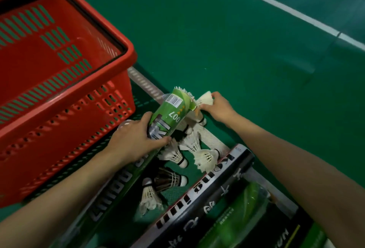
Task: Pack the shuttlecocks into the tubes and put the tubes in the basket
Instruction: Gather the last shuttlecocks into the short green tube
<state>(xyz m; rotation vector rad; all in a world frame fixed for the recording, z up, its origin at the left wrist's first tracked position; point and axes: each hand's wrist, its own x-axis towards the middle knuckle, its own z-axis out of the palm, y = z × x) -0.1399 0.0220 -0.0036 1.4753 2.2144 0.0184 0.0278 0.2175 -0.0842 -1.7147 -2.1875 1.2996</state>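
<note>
My left hand [136,139] is curled tight round the lower part of a green tube [171,113], thumb on top, holding it tilted off the floor with its mouth pointing toward one o'clock; white feathers stick out of that mouth; my right hand [217,107], at three o'clock of the mouth, pinches a white shuttlecock [206,98] between thumb and fingertips, just beside the tube's rim; whether it touches the rim I cannot tell. The red basket [130,50] stands at ten o'clock of my hands on the green court floor [217,30]; I see no tube inside it. Below the held tube, toward six o'clock, loose shuttlecocks lie in a cluster on the floor: a white pair [175,154] near my left hand, a dark-feathered one [167,180] and another white one [149,194] closer to me. A second green tube [118,180] lies under my left forearm, running toward seven o'clock; a black tube [197,192] lies at five o'clock of the cluster, with more green packaging [237,218] beyond it under my right arm; a white court line [276,4] crosses at one o'clock.
</note>
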